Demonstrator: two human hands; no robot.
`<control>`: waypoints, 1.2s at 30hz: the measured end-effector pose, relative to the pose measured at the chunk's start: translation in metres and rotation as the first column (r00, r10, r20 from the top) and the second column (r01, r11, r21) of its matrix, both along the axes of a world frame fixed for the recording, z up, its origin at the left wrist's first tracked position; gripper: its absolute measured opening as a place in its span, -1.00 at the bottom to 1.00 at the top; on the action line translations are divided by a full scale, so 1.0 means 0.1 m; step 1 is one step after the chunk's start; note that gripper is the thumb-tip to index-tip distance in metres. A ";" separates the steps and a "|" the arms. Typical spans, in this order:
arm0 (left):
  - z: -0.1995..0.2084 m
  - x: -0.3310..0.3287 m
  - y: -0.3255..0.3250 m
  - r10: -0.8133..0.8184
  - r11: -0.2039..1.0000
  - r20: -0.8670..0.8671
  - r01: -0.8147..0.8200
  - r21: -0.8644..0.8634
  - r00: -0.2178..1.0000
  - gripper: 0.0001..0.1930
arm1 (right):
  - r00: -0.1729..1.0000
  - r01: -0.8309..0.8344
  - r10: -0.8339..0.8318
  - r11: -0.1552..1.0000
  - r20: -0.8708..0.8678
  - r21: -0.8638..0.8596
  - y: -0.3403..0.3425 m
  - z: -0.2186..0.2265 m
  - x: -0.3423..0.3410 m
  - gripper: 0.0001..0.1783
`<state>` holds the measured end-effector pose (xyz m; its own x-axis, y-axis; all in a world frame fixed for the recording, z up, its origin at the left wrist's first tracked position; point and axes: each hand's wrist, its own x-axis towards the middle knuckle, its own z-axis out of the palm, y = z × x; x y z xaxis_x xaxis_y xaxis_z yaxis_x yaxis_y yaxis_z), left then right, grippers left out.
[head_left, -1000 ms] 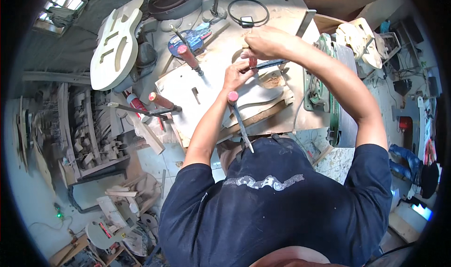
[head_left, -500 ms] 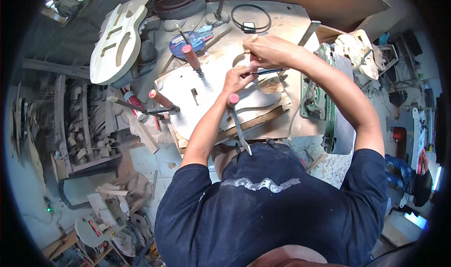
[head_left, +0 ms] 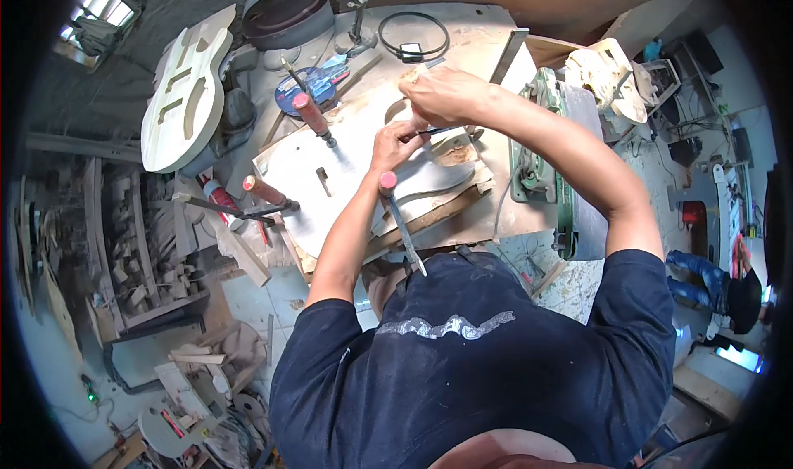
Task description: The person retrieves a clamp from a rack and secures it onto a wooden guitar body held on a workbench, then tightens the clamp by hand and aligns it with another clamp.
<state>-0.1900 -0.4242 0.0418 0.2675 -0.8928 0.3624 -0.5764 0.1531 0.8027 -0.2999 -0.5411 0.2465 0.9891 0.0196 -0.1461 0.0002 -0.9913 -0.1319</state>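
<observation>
My left hand [head_left: 395, 145] is closed by a dark metal bar [head_left: 446, 130] that runs out to the right, its fingertips pinched at the bar's near end. Just beyond, my right hand [head_left: 446, 95] is curled shut, its wrist bent over; what its fingers hold is mostly hidden. Both hands are above a pale guitar-shaped board [head_left: 297, 168] lying on a rough-edged wooden slab [head_left: 442, 215]. Red-handled bar clamps stand around the board: one at the back [head_left: 311, 114], one on the left [head_left: 266, 191] and one near my body [head_left: 388, 183].
A cream guitar body [head_left: 186, 97] with cut cavities leans at the back left. A green-framed machine [head_left: 570, 159] stands right of the bench. Behind my hands lie a black cable loop [head_left: 413, 35] and a blue disc [head_left: 304, 91]. Wood offcuts [head_left: 136, 246] fill a rack at left.
The whole view has shifted slightly, so the bench appears further left. Both hands keep nearly the same place and grip over the board.
</observation>
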 end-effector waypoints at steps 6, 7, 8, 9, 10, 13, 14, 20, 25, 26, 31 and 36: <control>0.04 -0.04 0.00 -0.001 1.000 -0.086 0.001 0.002 0.996 -0.69 | 0.997 -0.053 0.052 0.999 -0.058 -0.011 -0.15 -0.09 0.04 -0.78; 0.05 -0.04 -0.01 0.001 0.999 -0.068 0.002 0.037 0.998 -0.69 | 0.997 -0.072 0.072 0.997 -0.008 -0.003 -0.18 -0.12 0.02 -0.75; 0.05 -0.02 0.01 0.008 0.997 -0.049 -0.005 0.075 0.999 -0.68 | 0.998 -0.070 0.070 0.998 -0.009 -0.003 -0.17 -0.10 0.02 -0.75; 0.04 -0.02 0.02 0.011 0.997 -0.053 -0.007 0.077 0.999 -0.67 | 0.987 -0.149 0.150 0.988 0.051 -0.025 -0.15 -0.09 0.02 -0.73; 0.04 -0.03 0.03 0.008 0.997 -0.054 -0.004 0.077 0.999 -0.67 | 0.967 -0.226 0.230 0.973 0.109 -0.053 -0.14 -0.08 0.01 -0.72; 0.03 -0.02 0.02 0.004 0.997 -0.033 -0.002 0.073 0.999 -0.68 | 0.998 0.058 -0.058 0.995 0.005 0.082 -0.10 0.09 0.00 -0.76; 0.01 0.00 0.02 0.007 0.997 -0.024 -0.005 0.077 1.000 -0.70 | 0.998 0.060 -0.061 0.995 0.008 0.080 -0.10 0.08 0.00 -0.76; -0.02 -0.02 -0.02 -0.002 0.999 -0.015 0.003 0.048 1.000 -0.73 | 0.998 0.057 -0.056 0.995 -0.013 0.076 -0.15 -0.08 0.05 -0.81; -0.03 0.02 0.01 0.006 0.996 0.018 -0.007 0.094 1.000 -0.72 | 0.991 -0.133 0.135 0.986 -0.024 0.098 -0.01 0.16 0.00 -0.75; -0.03 0.01 0.01 0.003 0.997 0.025 -0.005 0.071 1.000 -0.72 | 0.996 -0.088 0.091 0.987 -0.012 0.135 0.01 0.18 -0.05 -0.74; -0.04 -0.01 -0.02 0.011 0.992 -0.028 -0.007 0.127 1.000 -0.70 | 0.993 0.121 -0.121 0.989 -0.005 -0.081 -0.01 -0.02 0.00 -0.66; 0.00 -0.02 -0.01 0.010 1.000 -0.004 -0.010 0.009 1.000 -0.70 | 0.989 -0.113 0.114 0.993 0.089 -0.011 -0.07 -0.06 -0.02 -0.67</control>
